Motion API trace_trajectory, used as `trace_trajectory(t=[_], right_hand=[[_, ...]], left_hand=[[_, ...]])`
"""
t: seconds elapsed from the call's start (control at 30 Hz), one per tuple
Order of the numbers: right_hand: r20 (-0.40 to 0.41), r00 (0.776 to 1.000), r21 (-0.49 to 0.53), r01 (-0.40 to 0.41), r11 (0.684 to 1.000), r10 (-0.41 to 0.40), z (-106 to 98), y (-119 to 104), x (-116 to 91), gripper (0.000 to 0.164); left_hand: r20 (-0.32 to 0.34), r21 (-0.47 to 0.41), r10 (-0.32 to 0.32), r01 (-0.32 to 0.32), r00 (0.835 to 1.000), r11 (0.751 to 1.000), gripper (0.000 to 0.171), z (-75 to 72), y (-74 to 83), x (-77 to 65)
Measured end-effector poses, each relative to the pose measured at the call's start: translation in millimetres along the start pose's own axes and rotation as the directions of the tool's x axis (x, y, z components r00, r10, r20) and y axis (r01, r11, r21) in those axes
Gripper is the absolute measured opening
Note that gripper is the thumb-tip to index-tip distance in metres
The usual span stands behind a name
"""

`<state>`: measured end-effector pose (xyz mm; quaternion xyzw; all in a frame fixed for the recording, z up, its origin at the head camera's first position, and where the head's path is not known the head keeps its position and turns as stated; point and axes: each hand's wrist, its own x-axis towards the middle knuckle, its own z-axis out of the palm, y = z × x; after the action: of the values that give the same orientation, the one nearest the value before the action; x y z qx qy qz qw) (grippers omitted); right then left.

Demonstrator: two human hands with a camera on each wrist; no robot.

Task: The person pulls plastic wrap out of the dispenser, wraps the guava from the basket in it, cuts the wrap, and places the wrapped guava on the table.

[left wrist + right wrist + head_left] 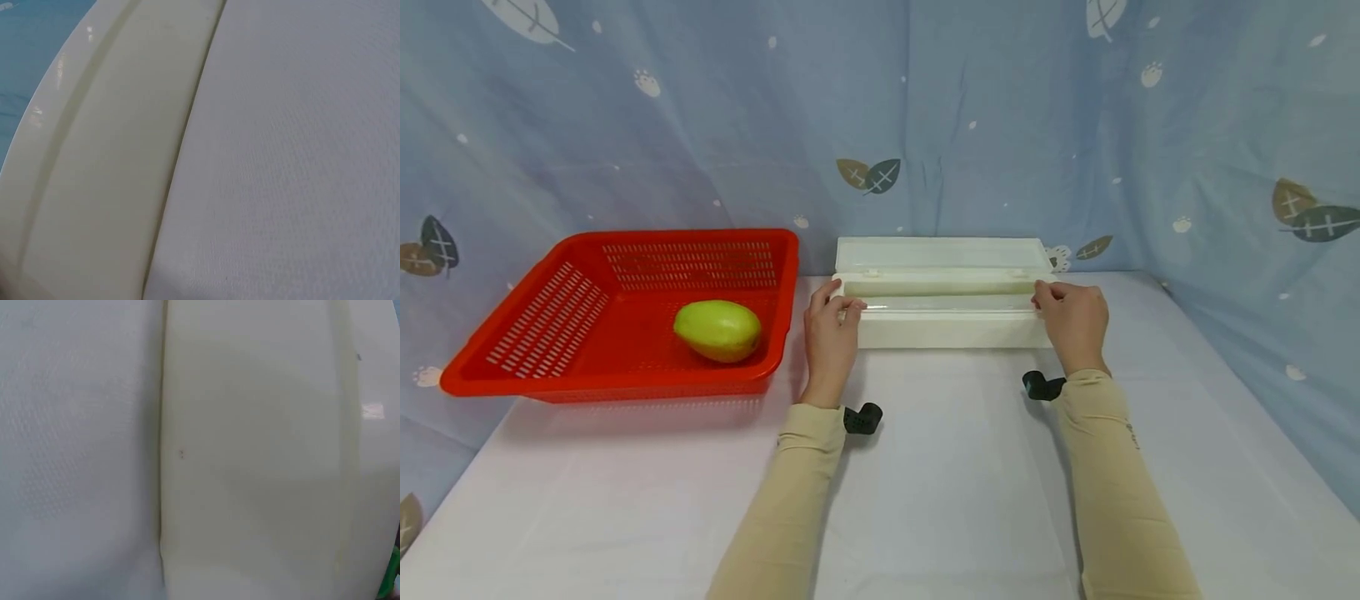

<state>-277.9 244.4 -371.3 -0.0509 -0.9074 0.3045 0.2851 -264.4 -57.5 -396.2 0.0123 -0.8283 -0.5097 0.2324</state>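
Observation:
A long white cling film dispenser [955,332] lies on the table with its lid [940,253] raised at the back. Clear, glossy cling film [943,303] stretches across its opening. At the left end, my left hand [832,337] pinches the film's edge, its fingers by the box rim. My right hand [1077,327] pinches the film at the opposite end between thumb and curled fingers. The dispenser's pale front wall fills much of the left wrist view [119,150] and the right wrist view [256,444]; both hands are almost wholly outside those views.
A red plastic basket [625,383] stands to the left, holding a yellow-green oval fruit [718,330]. White cloth [955,500] covers the table. Behind it hangs a blue curtain [970,108] with leaf prints. A small green thing [389,575] shows at the right wrist view's edge.

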Motion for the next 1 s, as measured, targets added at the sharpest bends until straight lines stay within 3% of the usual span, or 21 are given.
trace_trajectory(t=[0.27, 0.4, 0.63, 0.77, 1.0], right_hand=[[0.076, 0.997, -0.008, -0.012, 1.0, 0.013, -3, -2, 0, 0.037], [0.17, 0.985, -0.003, -0.027, 1.0, 0.028, -7, -3, 0, 0.033], [0.337, 0.941, -0.007, -0.02, 1.0, 0.022, -13, -3, -1, 0.024], [0.334, 0.942, -0.006, -0.006, 1.0, 0.008, -13, -2, 1, 0.021], [0.239, 0.971, -0.004, -0.024, 1.0, 0.024, -10, -2, 2, 0.018]], left_hand=[[-0.041, 0.033, 0.092, -0.091, 0.995, 0.995, 0.014, -1.9, -3.5, 0.3], [-0.025, 0.013, 0.072, -0.071, 0.997, 0.997, 0.015, -3.8, -5.2, 2.0], [-0.025, 0.017, 0.05, -0.05, 0.998, 0.999, 0.015, -6.4, -4.1, 3.1], [-0.033, 0.023, 0.064, -0.063, 0.997, 0.998, 0.015, -7.2, -2.8, 3.3], [-0.027, 0.021, 0.079, -0.078, 0.997, 0.997, 0.012, -9.5, -0.3, 3.7]])
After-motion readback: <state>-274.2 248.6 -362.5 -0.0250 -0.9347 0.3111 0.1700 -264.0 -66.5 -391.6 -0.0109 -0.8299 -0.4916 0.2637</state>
